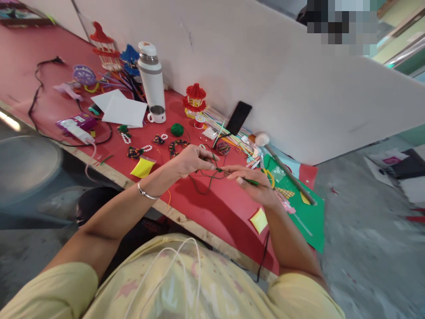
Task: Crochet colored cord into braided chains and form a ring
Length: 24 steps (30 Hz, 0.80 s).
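Note:
Above the red tabletop, my left hand [195, 161] is closed, pinching dark green yarn [217, 169] between thumb and fingers. My right hand [252, 184] is closed around what looks like a crochet hook with a green handle [251, 181]; its thin tip meets the yarn at my left fingertips. A slack loop of yarn [202, 193] hangs below both hands. Behind them lie a green yarn ball [177, 129], a dark multicoloured crocheted ring [178, 147] and a multicoloured yarn ball [223, 149]. Small crocheted pieces with white bead loops [134, 153] rest to the left.
A white flask [152, 84] and steel-lined cup [157, 114] stand at the back left. A phone [239, 118] leans against the white partition. Right of my hands are a green sheet [308, 221], a rod [292, 175] and scissors [269, 178]. Yellow packets [143, 167] lie near the front.

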Tool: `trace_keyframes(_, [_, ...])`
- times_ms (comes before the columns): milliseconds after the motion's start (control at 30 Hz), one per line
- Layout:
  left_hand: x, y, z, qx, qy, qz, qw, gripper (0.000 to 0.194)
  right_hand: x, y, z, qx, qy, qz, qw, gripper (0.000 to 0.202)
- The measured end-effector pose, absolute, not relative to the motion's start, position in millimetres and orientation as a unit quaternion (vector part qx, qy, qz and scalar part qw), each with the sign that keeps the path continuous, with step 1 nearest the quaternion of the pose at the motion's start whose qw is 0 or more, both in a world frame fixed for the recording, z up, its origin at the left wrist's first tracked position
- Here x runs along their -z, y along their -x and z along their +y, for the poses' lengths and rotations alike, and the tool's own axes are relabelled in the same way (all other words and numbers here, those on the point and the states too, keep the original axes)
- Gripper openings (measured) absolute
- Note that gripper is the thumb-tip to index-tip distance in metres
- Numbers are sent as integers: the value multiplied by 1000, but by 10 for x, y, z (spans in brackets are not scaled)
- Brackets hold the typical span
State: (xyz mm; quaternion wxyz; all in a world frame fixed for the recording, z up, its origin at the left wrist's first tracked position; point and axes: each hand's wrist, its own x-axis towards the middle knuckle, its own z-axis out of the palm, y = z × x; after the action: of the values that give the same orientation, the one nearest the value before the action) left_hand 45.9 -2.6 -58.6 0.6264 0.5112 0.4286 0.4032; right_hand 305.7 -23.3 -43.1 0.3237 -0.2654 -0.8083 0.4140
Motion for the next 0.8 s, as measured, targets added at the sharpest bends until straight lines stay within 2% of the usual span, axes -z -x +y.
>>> trace_keyframes(300, [557,-499,-67,-414,-477,405,661,47,536,-3026,-234,-494,290,-716,398,20])
trace_keyframes(500, [576,-579,-93,-427,-457,381,681,49,645,-3015,-233,-564,292,-636,438,25])
trace_keyframes(800, [595,-572,-119,-458,-426,339,703,58,825,-2926,-222,-505,278,-659,483,27])
